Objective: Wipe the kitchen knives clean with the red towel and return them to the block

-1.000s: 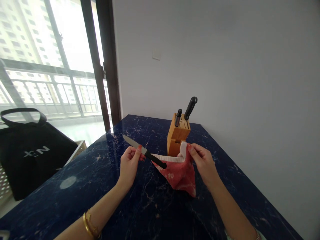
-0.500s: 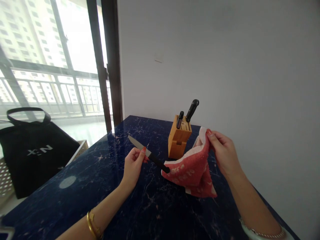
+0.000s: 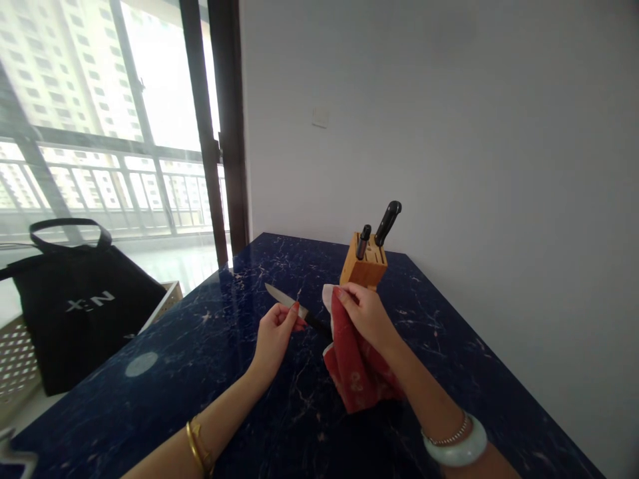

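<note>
Our left hand [image 3: 275, 334] pinches a knife [image 3: 314, 322], our right hand [image 3: 368, 316] grips a red cloth [image 3: 349, 369] at its handle. Two black handles [image 3: 388, 223] already stand in the block [image 3: 363, 272]; this knife is out

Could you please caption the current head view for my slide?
Left hand pinches a knife; right hand holds a red cloth near a wooden knife block.
</note>
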A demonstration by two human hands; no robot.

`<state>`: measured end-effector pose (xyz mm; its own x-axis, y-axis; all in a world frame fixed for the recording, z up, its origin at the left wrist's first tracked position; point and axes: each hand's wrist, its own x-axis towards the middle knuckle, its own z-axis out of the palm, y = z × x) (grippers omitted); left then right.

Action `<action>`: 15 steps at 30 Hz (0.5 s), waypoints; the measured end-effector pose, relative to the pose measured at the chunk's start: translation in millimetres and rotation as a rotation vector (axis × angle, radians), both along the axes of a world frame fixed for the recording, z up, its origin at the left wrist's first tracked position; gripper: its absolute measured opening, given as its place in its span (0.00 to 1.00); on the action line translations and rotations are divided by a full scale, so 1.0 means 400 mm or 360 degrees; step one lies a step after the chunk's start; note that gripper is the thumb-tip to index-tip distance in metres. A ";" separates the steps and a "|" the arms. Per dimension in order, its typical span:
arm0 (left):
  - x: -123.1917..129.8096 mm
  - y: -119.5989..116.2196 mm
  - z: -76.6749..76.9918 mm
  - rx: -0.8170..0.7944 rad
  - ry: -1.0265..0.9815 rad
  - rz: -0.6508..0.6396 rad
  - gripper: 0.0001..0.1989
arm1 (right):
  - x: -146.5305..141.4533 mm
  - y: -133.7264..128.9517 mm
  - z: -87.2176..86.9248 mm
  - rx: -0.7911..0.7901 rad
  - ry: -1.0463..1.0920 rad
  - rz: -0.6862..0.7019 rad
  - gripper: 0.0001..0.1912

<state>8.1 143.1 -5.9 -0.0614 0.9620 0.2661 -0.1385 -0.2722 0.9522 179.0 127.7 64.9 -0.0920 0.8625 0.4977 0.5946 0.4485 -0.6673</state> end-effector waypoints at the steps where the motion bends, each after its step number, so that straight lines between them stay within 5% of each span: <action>1: -0.001 0.002 -0.003 -0.0016 0.0000 -0.0007 0.12 | -0.014 0.002 -0.010 -0.0005 -0.0019 -0.0005 0.12; 7: 0.004 -0.009 -0.002 0.0021 -0.0003 -0.0084 0.11 | -0.059 -0.010 -0.060 0.0004 -0.0199 0.0003 0.09; 15: -0.009 -0.024 0.033 0.0140 -0.0029 -0.0032 0.09 | -0.024 -0.018 -0.073 -0.0098 -0.0471 0.0066 0.10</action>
<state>4.4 133.4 7.3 -0.0476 0.9360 0.3488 -0.1618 -0.3518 0.9220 169.6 120.3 35.6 -0.2608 0.8826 0.3910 0.7492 0.4405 -0.4947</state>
